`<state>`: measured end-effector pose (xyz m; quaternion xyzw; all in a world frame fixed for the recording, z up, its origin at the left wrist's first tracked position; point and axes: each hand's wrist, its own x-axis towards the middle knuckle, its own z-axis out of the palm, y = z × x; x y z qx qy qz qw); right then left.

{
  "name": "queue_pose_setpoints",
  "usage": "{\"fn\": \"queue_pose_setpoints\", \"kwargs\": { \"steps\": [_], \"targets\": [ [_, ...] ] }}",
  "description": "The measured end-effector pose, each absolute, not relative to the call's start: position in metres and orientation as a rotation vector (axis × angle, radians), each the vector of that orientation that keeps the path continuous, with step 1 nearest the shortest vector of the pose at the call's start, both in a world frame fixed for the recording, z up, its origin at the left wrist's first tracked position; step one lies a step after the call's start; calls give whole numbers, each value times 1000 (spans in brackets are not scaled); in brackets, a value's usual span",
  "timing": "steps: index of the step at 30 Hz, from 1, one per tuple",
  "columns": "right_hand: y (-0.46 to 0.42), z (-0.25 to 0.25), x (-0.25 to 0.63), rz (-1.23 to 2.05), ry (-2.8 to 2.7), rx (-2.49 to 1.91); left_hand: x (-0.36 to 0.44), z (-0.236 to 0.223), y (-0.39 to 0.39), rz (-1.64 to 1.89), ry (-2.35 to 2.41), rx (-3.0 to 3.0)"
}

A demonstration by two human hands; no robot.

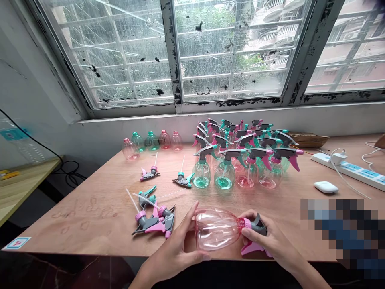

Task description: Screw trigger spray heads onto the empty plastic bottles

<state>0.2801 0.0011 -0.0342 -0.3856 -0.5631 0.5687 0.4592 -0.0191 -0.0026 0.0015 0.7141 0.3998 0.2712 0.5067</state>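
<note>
A clear pink spray bottle (218,229) lies sideways above the table's near edge, its base to the left. Around that base curve the thumb and fingers of my left hand (180,245). My right hand (267,237) is closed on the grey-and-pink trigger spray head (255,226) at the bottle's neck, its pink trigger pointing down. Left of my hands lie loose trigger spray heads (155,218) in a small heap, pink and teal, with dip tubes. Farther back are a loose pink spray head (149,173) and a teal one (182,180).
Assembled spray bottles (224,175) stand packed together at the back middle. Several open bottles (152,141) line the back left. At right are a power strip (355,170), a white case (326,187) and cables. The table's front edge (99,254) runs close by.
</note>
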Motion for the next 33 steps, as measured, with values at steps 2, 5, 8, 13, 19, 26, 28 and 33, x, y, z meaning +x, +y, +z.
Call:
{"fn": "queue_pose_setpoints", "kwargs": {
  "steps": [2,5,8,13,19,26,28,33],
  "targets": [
    [1,-35,280,1426,-1358,-937,-19,1,-2,652,949,1688],
    [1,-36,280,1428,-1360,-939,-19,0,-2,674,958,1674],
    [1,-35,280,1381,-1414,-963,-19,0,-3,676,970,1688],
    [0,-32,279,1395,-1396,-959,-18,1,-4,673,968,1738],
    [1,-33,280,1441,-1411,-904,-18,0,-3,679,950,1766],
    [1,-36,281,1430,-1422,-934,-21,-1,-2,653,987,1716],
    [1,-36,281,1435,-1416,-930,-21,0,-3,652,971,1723],
    [1,-37,280,1402,-1436,-933,-20,1,-5,662,996,1793]
  ]
}}
